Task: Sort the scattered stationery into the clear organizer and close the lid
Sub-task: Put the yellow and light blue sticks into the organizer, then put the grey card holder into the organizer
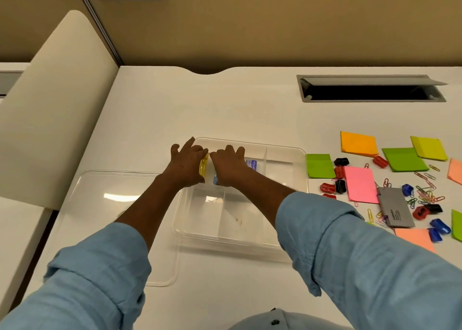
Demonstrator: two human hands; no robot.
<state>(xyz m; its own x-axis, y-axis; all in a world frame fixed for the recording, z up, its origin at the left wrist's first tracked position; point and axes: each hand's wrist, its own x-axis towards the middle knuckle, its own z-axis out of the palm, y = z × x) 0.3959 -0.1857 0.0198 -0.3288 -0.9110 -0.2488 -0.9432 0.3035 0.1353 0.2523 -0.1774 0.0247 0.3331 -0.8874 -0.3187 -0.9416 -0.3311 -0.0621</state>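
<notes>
Head view, the only one we have. The organizer [275,146] sits mid-tabletop [225,99], open, with its lid [112,204] lying flat just to its left, the edges overlapping. Both hands are down in the far-left compartment. The left hand [186,164] has its fingers fanned, index stretched forward. The right hand [228,166] has its knuckles bent and fingers tucked under. A yellow piece [204,166] and a blue piece [215,179] peek out between them, but whether either hand is pinching or just pressing them, I can't tell. The fingertips are hidden.

Off to the right, well apart, the rest waits: sticky notes such as the pink pad [360,184], a tangle of paper clips [427,192], small plastic clips [327,187], and a grey card [395,211].

It all looks light. The pads should lift by their edges. The paper clips look fiddly and snag-prone, better scooped than picked singly. The lid looks thin, flexible and slick, so take it at opposite rims. The far-right notes are cut off by the frame.
</notes>
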